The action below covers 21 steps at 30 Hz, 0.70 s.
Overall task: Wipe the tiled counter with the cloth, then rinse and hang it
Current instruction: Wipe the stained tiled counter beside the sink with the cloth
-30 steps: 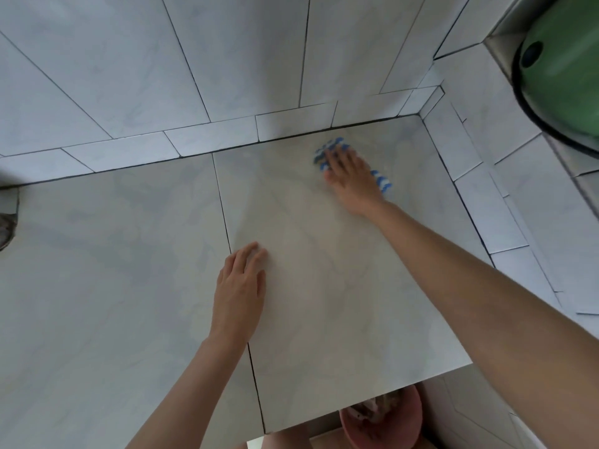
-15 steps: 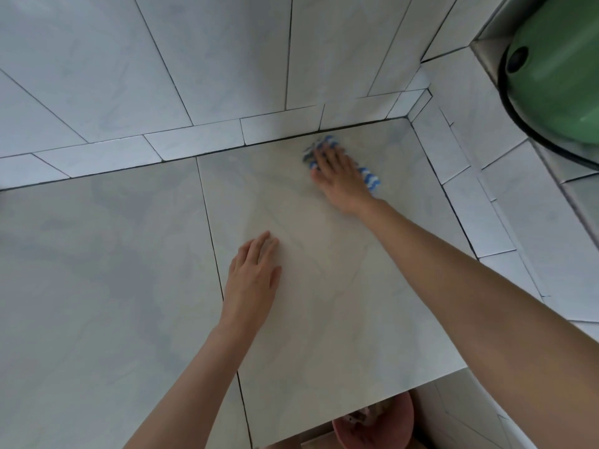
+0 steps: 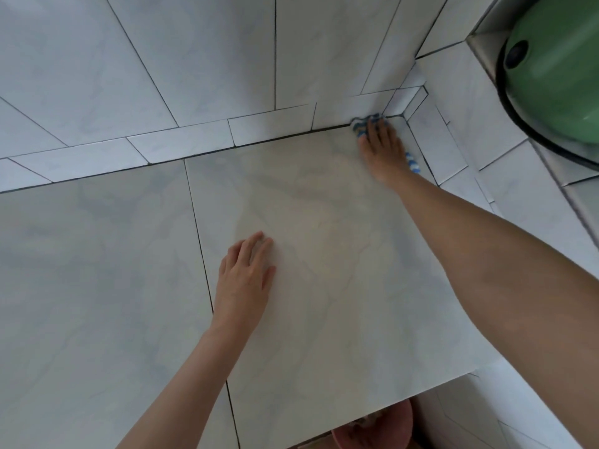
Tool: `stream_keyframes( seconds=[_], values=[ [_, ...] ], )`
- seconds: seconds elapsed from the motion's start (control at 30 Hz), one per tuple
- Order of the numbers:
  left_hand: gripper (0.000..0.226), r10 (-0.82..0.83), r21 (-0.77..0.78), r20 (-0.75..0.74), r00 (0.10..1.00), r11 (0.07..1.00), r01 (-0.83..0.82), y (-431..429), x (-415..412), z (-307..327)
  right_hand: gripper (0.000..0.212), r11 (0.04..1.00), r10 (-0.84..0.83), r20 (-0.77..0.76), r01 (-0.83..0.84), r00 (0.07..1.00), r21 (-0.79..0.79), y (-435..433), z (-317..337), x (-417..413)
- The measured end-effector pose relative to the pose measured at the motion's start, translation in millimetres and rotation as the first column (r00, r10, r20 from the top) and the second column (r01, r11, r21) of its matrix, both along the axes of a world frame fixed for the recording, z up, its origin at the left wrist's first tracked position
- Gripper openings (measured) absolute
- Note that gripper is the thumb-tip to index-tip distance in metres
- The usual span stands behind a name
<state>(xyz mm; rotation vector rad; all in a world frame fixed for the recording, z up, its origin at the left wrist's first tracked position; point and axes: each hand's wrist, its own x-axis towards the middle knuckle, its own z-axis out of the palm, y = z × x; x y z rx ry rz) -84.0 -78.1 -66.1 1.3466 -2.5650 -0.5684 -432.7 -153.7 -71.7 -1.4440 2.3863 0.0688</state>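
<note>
Cloth (image 3: 360, 126) in the two o'clock corner of the surface (image 3: 97, 286).
Right grip (image 3: 382, 153) presses it with straight fingers; left grip (image 3: 243, 283) rests flat, holding nothing, toward seven o'clock.

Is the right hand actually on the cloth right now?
Touching. The head view shows the right hand pressed flat over the blue-and-white cloth, which sticks out past its fingertips and beside its wrist.

view: head | text: nothing is showing legibly | labels and brands: none is showing | numbers and signs: none is showing anywhere
</note>
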Motion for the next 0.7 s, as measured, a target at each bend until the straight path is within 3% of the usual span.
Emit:
stream_keyframes(
  seconds=[0.17,0.47,0.7],
  values=[
    [0.048,0.004,0.003,-0.007,1.0,1.0,-0.004,0.1,0.9,0.5,0.059,0.948,-0.3,0.125,0.31,0.946,-0.072,8.1,7.5,-16.7],
    [0.043,0.019,0.009,-0.015,1.0,1.0,-0.019,1.8,-1.2,1.3,0.069,0.919,-0.355,0.129,0.371,0.926,-0.132,5.1,0.9,-12.7],
    [0.041,0.008,0.008,-0.025,1.0,1.0,-0.007,-1.1,0.0,3.4,0.06,0.963,-0.226,0.069,0.234,0.972,-0.134,42.0,-2.2,-17.0]
  ],
)
